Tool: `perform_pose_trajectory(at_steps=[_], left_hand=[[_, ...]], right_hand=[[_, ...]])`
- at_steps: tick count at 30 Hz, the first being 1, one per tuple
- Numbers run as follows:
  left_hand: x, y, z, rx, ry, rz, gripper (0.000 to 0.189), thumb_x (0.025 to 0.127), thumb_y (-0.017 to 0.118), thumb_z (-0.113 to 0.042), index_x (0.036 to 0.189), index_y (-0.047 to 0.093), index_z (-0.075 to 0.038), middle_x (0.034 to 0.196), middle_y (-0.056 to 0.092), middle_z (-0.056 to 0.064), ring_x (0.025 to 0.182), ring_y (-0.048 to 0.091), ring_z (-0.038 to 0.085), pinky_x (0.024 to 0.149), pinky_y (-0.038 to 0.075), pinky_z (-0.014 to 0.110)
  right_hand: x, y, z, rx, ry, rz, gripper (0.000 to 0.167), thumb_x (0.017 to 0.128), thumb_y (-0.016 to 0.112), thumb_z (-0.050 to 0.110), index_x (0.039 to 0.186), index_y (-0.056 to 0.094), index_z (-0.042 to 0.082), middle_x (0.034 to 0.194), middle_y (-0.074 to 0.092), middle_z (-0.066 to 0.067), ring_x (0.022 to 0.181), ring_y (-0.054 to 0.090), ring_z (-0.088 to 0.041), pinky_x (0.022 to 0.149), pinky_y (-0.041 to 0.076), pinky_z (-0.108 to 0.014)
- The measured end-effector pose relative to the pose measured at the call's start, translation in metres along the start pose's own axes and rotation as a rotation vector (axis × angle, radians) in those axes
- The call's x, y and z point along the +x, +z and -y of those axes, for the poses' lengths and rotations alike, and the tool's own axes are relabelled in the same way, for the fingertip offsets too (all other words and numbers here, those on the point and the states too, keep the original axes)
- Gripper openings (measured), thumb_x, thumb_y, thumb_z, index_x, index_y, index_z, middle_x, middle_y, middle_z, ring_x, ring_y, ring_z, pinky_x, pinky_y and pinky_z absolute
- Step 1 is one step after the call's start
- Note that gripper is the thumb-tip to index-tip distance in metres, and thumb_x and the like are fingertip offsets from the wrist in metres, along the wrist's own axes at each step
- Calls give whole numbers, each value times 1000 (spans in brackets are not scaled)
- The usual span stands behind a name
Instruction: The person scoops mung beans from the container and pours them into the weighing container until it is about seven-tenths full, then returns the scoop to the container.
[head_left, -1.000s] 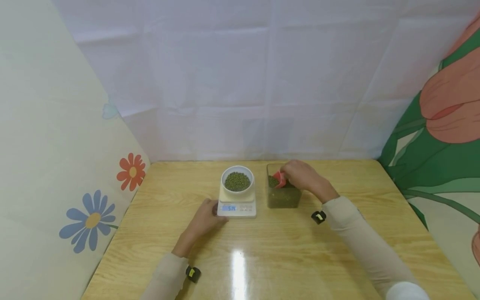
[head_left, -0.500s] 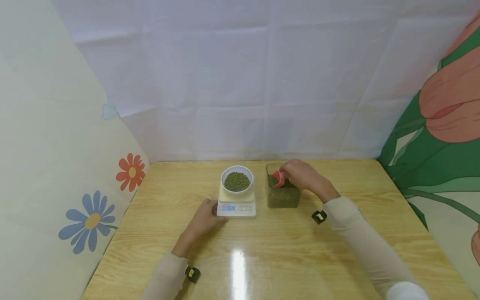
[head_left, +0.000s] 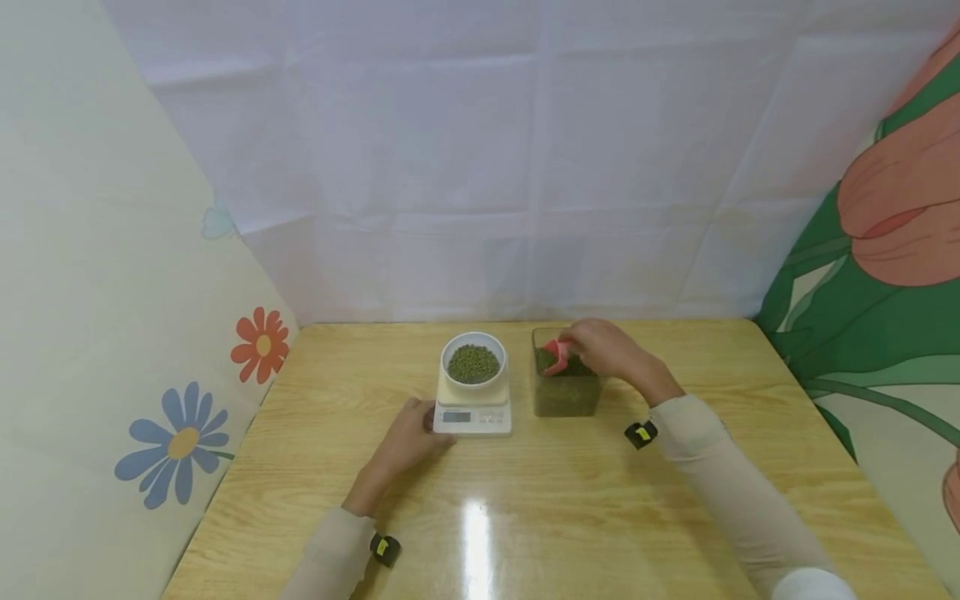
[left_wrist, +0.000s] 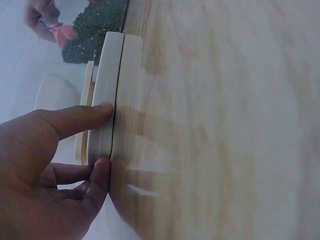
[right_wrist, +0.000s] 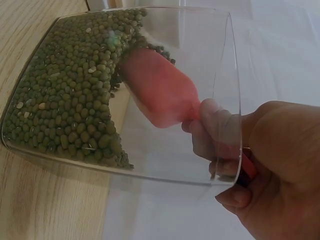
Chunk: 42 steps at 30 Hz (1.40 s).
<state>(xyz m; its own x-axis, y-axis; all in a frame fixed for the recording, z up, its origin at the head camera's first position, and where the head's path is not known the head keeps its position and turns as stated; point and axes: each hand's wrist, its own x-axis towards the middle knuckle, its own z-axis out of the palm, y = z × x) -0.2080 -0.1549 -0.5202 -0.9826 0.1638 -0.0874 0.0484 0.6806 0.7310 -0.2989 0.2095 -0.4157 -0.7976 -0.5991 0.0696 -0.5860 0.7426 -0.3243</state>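
Observation:
A white bowl [head_left: 474, 382] of green mung beans [head_left: 473, 365] stands on the kitchen scale [head_left: 493, 420], whose display now looks dark. My left hand [head_left: 409, 434] holds the scale's front left corner; in the left wrist view its thumb and fingers [left_wrist: 101, 172] press on the edge. To the right, my right hand [head_left: 603, 347] reaches over the clear square container [head_left: 566, 398] and grips a red scoop [head_left: 556, 357] by its handle. In the right wrist view the scoop's tip is among the mung beans [right_wrist: 70, 100], its hollow turned out of sight.
Both things stand near the back of a glossy wooden table [head_left: 555, 517]. A white cloth [head_left: 420, 167] hangs behind it. Flower-printed panels [head_left: 75, 292] flank the sides.
The scale's display was lit, reading about 514, and is now dim. The scoop has tilted and shifted slightly in the container. My left hand has stayed at the scale.

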Motion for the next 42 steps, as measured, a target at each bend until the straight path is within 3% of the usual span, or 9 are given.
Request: perform_pose_trajectory(at_steps=[11,21,33,42], left_hand=[[0,0,0,-3,-5,3,60,82,92,-19,135,70,-3,113,60,10,100,55,22,95,56,46],[-1,0,-1,8,3,-2,60,81,92,-20,134,70,-4,113,61,10,100,55,22,95,56,46],[-1,-1,-1,-9,-5,3,60,81,92,-19,134,70,-2,112,59,11,98,56,22,93,57,44],[0,0,0,-11,-5,4,59,81,92,-19,134,70,-2,112,59,11,98,56,22,93,57,44]], right_hand=[[-1,0,-1,20,-8,-33,18,105,61,3,108,78,-1,108,79,-17,101,74,-37,93,59,-55],[-7,-1,-3,32,21,-55,20,105,61,3,116,77,-3,115,78,-21,110,72,-42,101,57,-58],[-14,-1,-3,57,19,-107,19,102,67,6,114,76,-5,111,77,-22,106,72,-43,99,57,-60],[-17,-2,-2,125,72,-116,21,103,67,10,115,76,-4,111,78,-21,106,73,-41,100,57,-59]])
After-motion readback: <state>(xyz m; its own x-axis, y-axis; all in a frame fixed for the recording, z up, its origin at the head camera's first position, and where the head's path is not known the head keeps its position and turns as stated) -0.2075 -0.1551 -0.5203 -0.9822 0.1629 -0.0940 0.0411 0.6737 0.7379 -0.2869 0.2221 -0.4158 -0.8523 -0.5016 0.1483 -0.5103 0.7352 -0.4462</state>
